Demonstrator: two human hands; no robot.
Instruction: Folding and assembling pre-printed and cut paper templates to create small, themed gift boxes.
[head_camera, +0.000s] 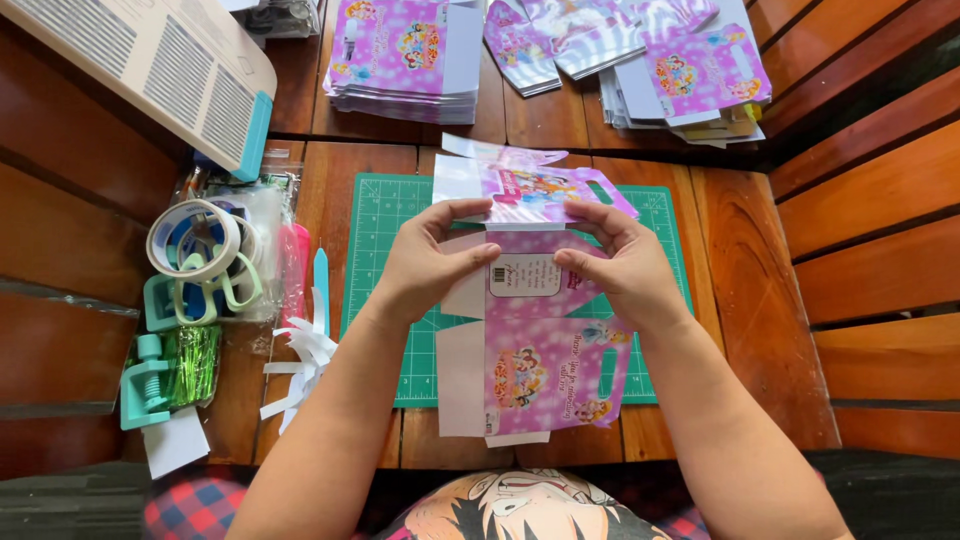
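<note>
A flat pink printed cardboard box blank (545, 330) with cartoon figures lies across a green cutting mat (375, 245). My left hand (430, 262) pinches the blank's left side at the fold line, thumb on top. On the right side, my right hand (620, 265) grips the same fold, fingers curled over the upper panel. The upper panel is bent up and away from me.
Stacks of the same pink blanks (405, 55) and a spread pile (690, 70) lie at the table's far side. At left sit a tape dispenser with roll (195, 250), a teal clamp (145, 385), white paper strips (305, 355) and a beige slotted device (165, 60).
</note>
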